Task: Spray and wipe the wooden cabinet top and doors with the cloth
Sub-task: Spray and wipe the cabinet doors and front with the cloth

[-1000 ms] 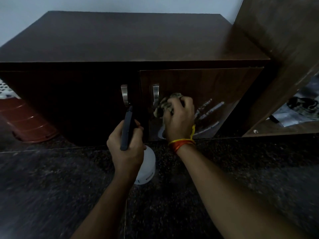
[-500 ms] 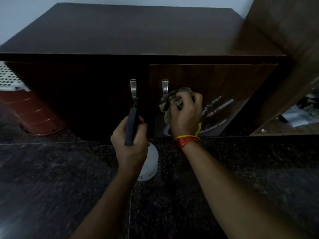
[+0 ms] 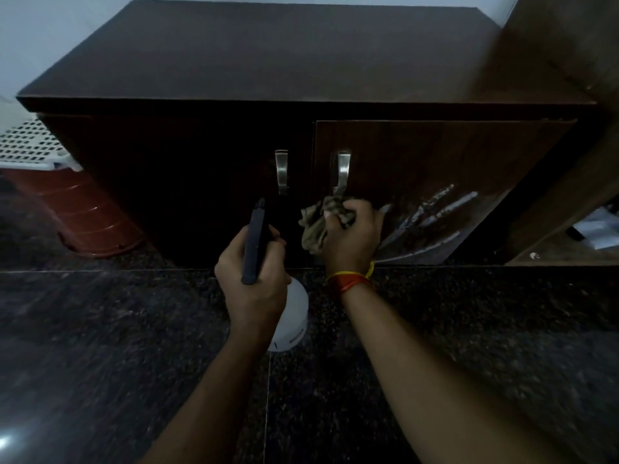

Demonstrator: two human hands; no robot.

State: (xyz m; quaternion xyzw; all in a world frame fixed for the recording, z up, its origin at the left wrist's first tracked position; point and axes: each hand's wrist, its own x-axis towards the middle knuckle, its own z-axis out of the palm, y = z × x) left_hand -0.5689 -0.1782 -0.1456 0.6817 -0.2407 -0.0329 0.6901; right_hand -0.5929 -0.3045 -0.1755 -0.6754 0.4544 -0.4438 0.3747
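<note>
Looks mid-job: right hand (image 3: 351, 239) clenches the cloth (image 3: 315, 226) on the streaky right door (image 3: 435, 182), left hand (image 3: 254, 279) grasps the spray bottle (image 3: 291, 316). Left door's (image 3: 187, 182) progress too dark to judge.

The left hand (image 3: 254, 279) hid most of the white spray bottle (image 3: 291, 326); only its lower body showed. The right hand (image 3: 351, 236) covered much of the bunched cloth (image 3: 315, 226). The perforated white basket (image 3: 30, 145) was cut off by the left edge. Items on the shelf (image 3: 596, 229) at right were too blurred to identify.
</note>
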